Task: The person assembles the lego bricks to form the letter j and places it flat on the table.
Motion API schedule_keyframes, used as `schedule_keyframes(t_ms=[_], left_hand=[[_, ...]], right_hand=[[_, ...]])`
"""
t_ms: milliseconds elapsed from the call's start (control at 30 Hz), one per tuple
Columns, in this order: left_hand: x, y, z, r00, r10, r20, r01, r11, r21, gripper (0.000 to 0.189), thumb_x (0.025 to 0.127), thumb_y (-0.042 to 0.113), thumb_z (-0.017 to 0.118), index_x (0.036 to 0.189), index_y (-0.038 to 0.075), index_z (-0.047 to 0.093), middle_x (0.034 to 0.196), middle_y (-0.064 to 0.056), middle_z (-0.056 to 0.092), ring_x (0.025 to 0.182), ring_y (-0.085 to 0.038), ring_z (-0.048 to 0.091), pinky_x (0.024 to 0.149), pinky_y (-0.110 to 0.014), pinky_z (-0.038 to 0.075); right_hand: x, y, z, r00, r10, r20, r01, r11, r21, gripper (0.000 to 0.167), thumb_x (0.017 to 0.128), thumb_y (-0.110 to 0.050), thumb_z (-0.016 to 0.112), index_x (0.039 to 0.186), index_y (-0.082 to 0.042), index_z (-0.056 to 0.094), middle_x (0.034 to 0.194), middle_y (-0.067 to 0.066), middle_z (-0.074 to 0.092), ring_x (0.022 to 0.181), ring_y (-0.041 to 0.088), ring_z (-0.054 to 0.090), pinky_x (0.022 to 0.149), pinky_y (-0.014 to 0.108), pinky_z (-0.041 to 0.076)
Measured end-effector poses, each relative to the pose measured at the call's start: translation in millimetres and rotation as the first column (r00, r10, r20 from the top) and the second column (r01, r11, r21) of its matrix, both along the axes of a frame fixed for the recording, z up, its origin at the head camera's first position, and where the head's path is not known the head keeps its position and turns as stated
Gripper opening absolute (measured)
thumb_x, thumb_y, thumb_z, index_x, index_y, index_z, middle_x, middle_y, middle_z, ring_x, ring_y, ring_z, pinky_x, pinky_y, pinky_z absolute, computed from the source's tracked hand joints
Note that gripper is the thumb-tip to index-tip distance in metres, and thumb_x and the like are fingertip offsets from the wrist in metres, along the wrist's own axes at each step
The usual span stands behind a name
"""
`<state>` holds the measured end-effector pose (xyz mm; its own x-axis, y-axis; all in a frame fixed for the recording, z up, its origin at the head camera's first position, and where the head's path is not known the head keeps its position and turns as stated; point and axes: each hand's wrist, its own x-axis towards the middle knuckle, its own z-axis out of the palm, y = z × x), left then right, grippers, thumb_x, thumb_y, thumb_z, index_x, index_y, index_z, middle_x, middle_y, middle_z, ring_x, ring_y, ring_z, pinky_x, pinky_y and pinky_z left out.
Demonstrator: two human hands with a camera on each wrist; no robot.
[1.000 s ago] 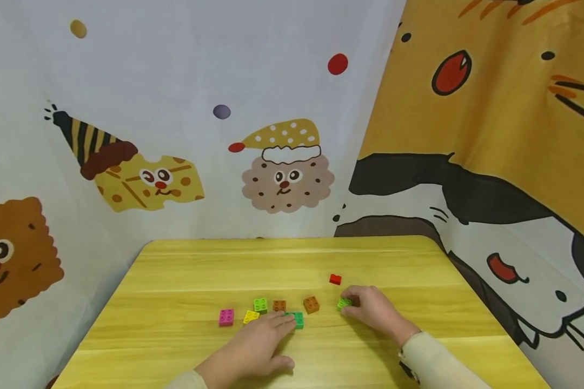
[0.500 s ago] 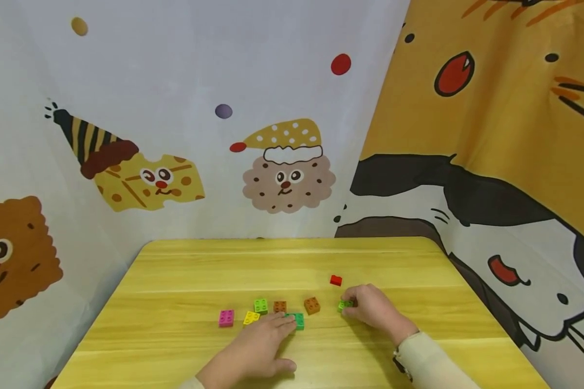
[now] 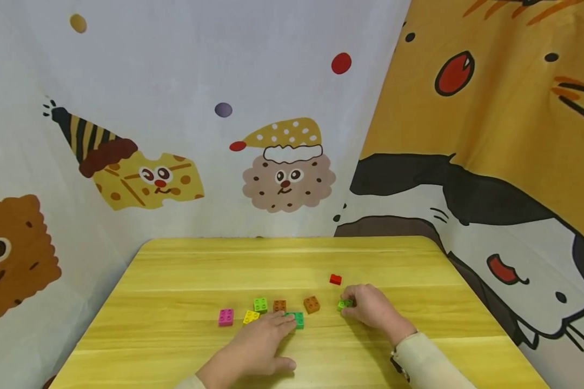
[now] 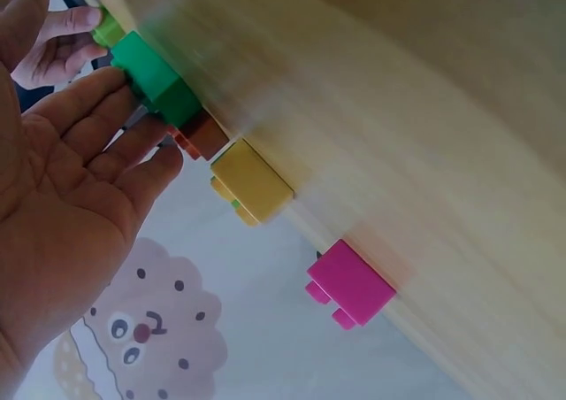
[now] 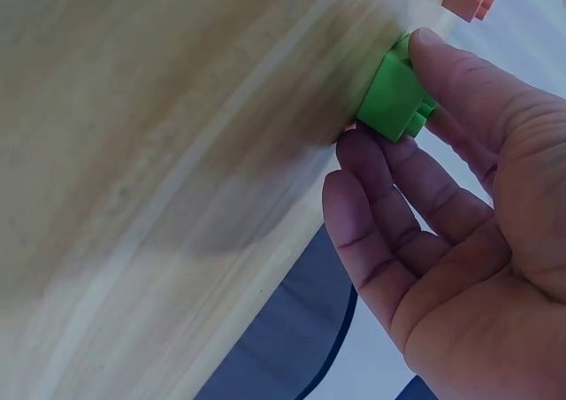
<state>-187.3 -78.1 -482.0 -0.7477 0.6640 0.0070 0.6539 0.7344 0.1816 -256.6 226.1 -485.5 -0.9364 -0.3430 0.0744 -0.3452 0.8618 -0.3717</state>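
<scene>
Thumb and fingers of my right hand (image 3: pixel 373 309) pinch a lime-green toy building brick (image 5: pixel 389 99) at the right of the row, down at the tabletop. The brick's studs show in the right wrist view. My left hand (image 3: pixel 259 343) lies palm down with its fingers extended, fingertips at a darker green brick (image 3: pixel 299 320). In the left wrist view that green brick (image 4: pixel 159 80) is beside the fingertips. Just beyond those fingers is a brown brick (image 3: pixel 279 306), partly hidden by them. A yellow brick (image 3: pixel 250 316) sits left of the left hand's fingers.
A second lime-green brick (image 3: pixel 260 305) stands behind the yellow one, and a pink brick (image 3: pixel 226 317) is at the far left. Between the hands lies an orange-brown brick (image 3: pixel 311 304). A red brick (image 3: pixel 336 279) sits farther back on the wooden table (image 3: pixel 185 270). Cartoon-printed cloth hangs behind.
</scene>
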Motion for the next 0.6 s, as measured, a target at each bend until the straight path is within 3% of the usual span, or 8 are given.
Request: schedule_keyframes(t_ms=[600], left_hand=[[1.8,-0.9,0.5,1.000,-0.007,-0.012,0.007,1.000,-0.023,0.080,0.077,0.066,0.052,0.140,0.020,0.035,0.145,0.002,0.037,0.134,-0.023,0.034,0.109,-0.043,0.031]], right_hand=[[4.4,-4.7,-1.9,0.999,-0.004,-0.052,0.006,0.999,0.042,0.024,0.071,-0.028,0.077,0.090,-0.022,0.063,0.080,-0.010,0.063,0.065,-0.001,0.050,0.056,0.018,0.042]])
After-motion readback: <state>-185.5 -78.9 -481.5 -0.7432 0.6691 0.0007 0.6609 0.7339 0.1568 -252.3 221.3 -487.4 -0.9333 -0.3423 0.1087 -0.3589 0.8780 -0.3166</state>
